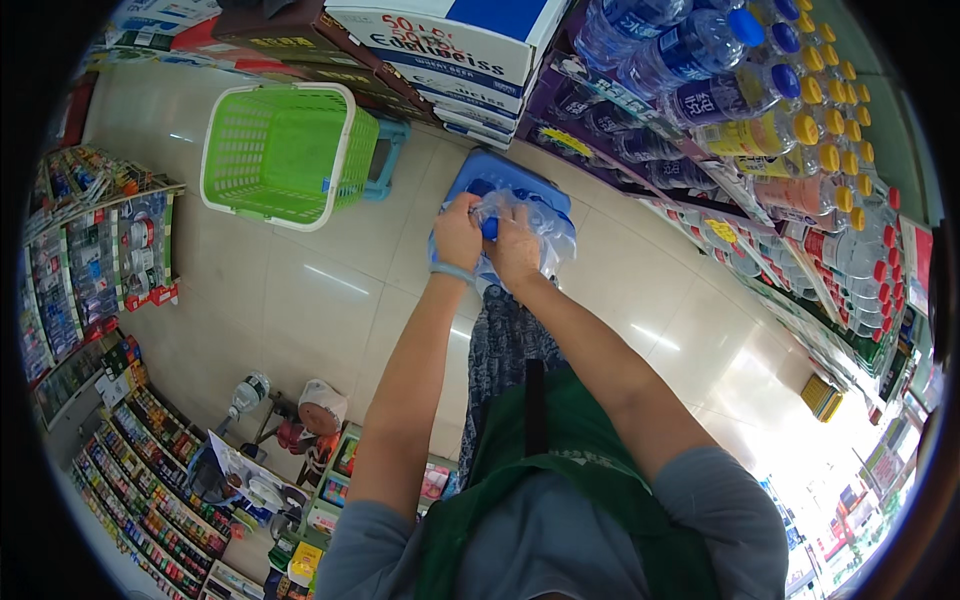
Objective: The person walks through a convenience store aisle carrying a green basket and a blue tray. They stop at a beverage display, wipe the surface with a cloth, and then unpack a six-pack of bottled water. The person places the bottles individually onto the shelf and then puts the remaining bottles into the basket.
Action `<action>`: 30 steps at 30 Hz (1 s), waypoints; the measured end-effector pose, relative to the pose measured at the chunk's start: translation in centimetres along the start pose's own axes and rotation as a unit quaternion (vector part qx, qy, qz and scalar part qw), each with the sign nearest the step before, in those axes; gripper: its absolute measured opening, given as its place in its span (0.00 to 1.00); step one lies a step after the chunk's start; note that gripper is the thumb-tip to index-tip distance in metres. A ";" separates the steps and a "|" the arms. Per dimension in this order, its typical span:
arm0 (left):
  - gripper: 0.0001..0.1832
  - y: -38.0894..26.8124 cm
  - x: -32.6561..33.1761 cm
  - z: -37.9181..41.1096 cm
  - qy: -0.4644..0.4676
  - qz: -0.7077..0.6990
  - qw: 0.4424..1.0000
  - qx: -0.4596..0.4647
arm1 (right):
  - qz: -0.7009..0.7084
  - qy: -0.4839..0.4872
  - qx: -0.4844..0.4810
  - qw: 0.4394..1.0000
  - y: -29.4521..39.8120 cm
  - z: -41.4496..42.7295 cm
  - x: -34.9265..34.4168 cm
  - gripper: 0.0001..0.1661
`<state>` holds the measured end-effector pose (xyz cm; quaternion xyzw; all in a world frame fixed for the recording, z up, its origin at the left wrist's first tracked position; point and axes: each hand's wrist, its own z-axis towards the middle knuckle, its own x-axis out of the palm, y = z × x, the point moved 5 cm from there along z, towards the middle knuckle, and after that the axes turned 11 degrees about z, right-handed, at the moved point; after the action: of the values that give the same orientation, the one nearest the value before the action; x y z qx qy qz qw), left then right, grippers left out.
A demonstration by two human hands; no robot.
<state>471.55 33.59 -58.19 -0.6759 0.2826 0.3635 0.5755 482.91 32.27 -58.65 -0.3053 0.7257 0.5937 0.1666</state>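
Before me, clear plastic wrap [559, 244] bunches around bottles with blue caps [490, 228]. The bundle sits on or just above a blue plastic stool [486, 163], and the wrap hides most of the bottles. My left hand [457, 238] grips the wrap on the left side, its fingertips beside the caps. A pale bracelet [453, 273] circles that wrist. From the right, my right hand [514, 246] has its fingers curled into the wrap, close to the left hand. One blue cap shows between the two hands.
A green plastic basket [281, 157] rests on a teal stool [388, 154] at the left. Stacked beer cartons [450, 45] stand ahead. A shelf of bottled drinks [720, 105] runs along the right. Shelves of small goods [150, 465] are at lower left, with tiled floor [300, 300] between.
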 end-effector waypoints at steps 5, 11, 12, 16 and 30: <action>0.14 0.6 -0.7 0.5 0.072 -0.082 0.993 -0.053 | -0.087 0.014 -0.100 0.991 0.4 0.2 -0.2 0.30; 0.15 0.4 -1.3 -0.7 0.081 -0.098 0.990 -0.052 | -0.070 0.033 -0.186 0.980 1.4 -0.9 -2.3 0.24; 0.16 0.3 -1.5 -0.6 0.080 -0.079 0.993 -0.037 | -0.073 0.032 -0.184 0.980 1.4 -0.8 -2.5 0.23; 0.23 -1.2 -2.4 -1.9 0.032 0.117 0.992 0.044 | -0.104 0.041 -0.172 0.979 1.5 -1.6 -3.9 0.22; 0.39 0.7 -0.4 -7.0 0.129 0.258 0.926 -0.244 | 0.092 -0.082 -0.297 0.947 26.8 0.7 -28.4 0.16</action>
<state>471.90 26.54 -57.72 -0.7402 0.4219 0.4666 0.2376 487.15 42.80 -21.25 -0.2229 0.5253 0.8180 0.0724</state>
